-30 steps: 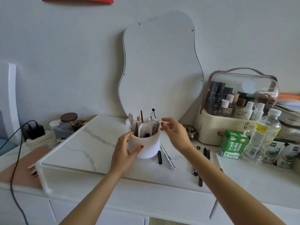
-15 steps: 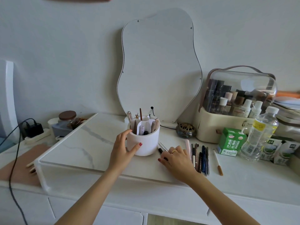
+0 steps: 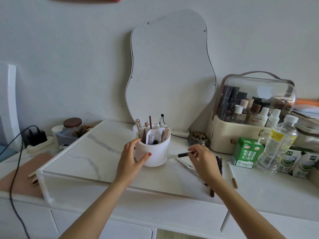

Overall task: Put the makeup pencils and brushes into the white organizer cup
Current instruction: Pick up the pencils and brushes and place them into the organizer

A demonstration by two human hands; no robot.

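The white organizer cup [image 3: 156, 153] stands on the marble riser with several pencils and brushes upright in its compartments. My left hand [image 3: 130, 158] wraps around the cup's left side. My right hand [image 3: 202, 158] hovers just right of the cup and pinches a black-and-white makeup pencil [image 3: 181, 155], held nearly level with its white end toward the cup. A silver pencil [image 3: 187, 165] lies on the riser beneath that hand. Several dark pencils [image 3: 219, 163] lie to the right, partly hidden by my wrist. A white brush with a brown tip [image 3: 233, 175] lies further right.
A wavy mirror [image 3: 170, 69] leans on the wall behind the cup. A clear-lidded cosmetics case [image 3: 250, 114], a green carton [image 3: 246, 151] and a water bottle [image 3: 278, 144] crowd the right. A brass bowl [image 3: 198, 138] sits by the cup. A jar [image 3: 72, 125] and charger [image 3: 35, 136] stand left.
My right hand went from above the cup down to the pencils on the riser, then lifted the black-and-white pencil up beside the cup. My left hand stayed on the cup.
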